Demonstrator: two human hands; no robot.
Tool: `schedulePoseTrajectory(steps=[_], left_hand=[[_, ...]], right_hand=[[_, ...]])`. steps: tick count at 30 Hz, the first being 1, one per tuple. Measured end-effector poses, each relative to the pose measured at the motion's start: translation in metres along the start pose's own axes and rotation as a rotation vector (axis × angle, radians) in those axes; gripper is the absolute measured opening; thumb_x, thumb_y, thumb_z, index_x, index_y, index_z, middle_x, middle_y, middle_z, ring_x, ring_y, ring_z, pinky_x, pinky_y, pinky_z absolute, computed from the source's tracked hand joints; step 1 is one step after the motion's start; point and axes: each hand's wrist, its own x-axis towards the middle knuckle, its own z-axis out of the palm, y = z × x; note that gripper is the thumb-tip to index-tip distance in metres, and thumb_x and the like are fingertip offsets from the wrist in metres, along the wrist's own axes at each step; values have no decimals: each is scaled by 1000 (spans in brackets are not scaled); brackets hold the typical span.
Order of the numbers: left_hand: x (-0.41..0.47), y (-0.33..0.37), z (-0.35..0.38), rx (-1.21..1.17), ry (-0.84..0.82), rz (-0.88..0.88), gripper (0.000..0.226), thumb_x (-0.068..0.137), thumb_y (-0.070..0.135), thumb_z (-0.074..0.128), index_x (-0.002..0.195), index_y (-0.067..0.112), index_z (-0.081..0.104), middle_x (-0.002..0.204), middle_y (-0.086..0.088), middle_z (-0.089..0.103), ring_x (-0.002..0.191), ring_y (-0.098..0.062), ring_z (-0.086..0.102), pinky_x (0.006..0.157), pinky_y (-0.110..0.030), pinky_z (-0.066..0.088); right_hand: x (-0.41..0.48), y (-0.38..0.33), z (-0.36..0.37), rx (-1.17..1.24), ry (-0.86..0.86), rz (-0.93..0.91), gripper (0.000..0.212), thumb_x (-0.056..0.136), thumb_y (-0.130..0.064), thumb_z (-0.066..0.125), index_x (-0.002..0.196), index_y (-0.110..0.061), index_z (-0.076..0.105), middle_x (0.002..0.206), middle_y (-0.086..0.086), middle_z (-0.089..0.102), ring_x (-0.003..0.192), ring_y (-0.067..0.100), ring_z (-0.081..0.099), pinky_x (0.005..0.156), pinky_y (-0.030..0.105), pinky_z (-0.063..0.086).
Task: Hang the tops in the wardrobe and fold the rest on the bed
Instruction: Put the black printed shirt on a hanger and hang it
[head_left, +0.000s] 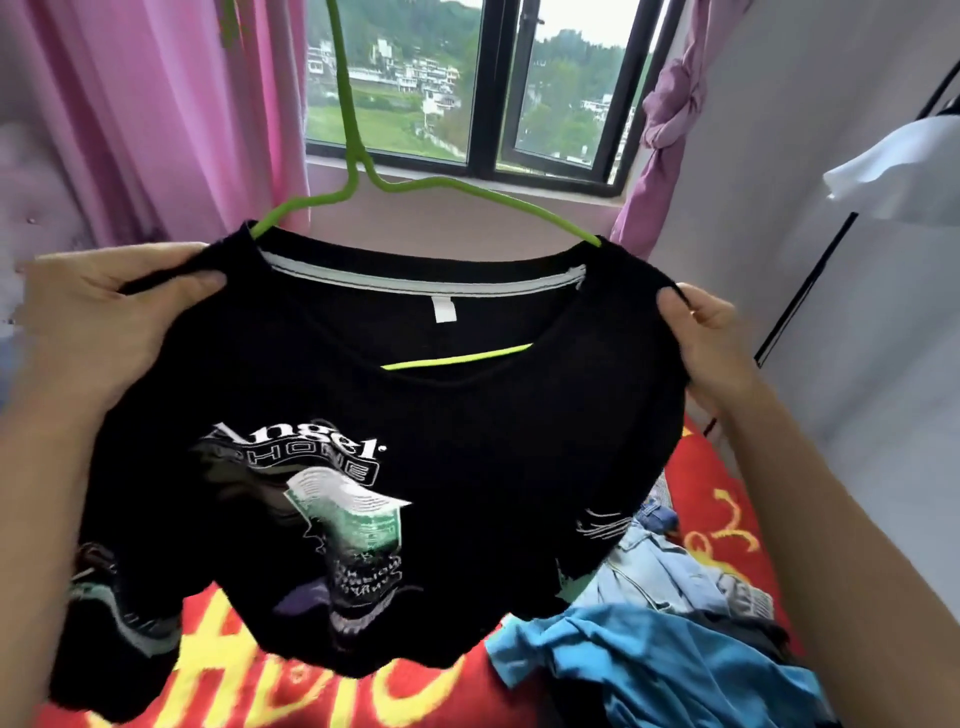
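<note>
A black T-shirt (395, 395) with a white and green print is held up over the bed. A green hanger (353, 156) sits inside its neck, with the hook rising toward the top edge and the lower bar showing through the collar. My left hand (98, 322) grips the shirt's left shoulder, thumb on top of the fabric. My right hand (711, 338) pinches the right shoulder. The shirt's hem hangs just above the bedcover.
The bed has a red cover with yellow lettering (727, 499). A blue garment (639, 670) and light denim clothes (670, 566) lie piled at the lower right. Pink curtains (156, 119) flank a window (483, 83). A white garment (904, 171) hangs at the right.
</note>
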Motion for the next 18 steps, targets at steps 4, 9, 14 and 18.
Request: schedulePoseTrajectory(steps=[4, 9, 14, 18], left_hand=[[-16, 2, 10, -16, -4, 47, 35, 60, 52, 75, 93, 42, 73, 89, 14, 72, 89, -17, 65, 95, -44, 49], [-31, 0, 30, 28, -56, 109, 47, 77, 7, 72, 75, 54, 70, 73, 27, 68, 73, 6, 60, 83, -16, 47], [-43, -4, 50, 116, -185, 131, 73, 74, -5, 70, 60, 67, 59, 62, 39, 59, 62, 19, 54, 66, 3, 36], [-44, -4, 62, 136, -148, 134, 71, 75, 0, 72, 52, 66, 57, 57, 39, 57, 59, 20, 54, 61, 3, 35]], right_hand=[[3, -14, -1, 188, -33, -23, 23, 81, -35, 61, 63, -28, 75, 65, -11, 68, 64, 0, 64, 58, 15, 50], [2, 2, 7, -41, -80, 60, 38, 98, -16, 44, 71, 8, 59, 63, 8, 56, 60, 14, 53, 55, 21, 42], [-10, 6, 24, -588, -177, -115, 53, 100, -34, 37, 51, -15, 30, 48, -6, 31, 45, 7, 30, 53, 24, 27], [-21, 6, 35, -703, -184, -319, 61, 88, -56, 26, 117, -15, 60, 99, -11, 53, 97, 8, 45, 89, 28, 33]])
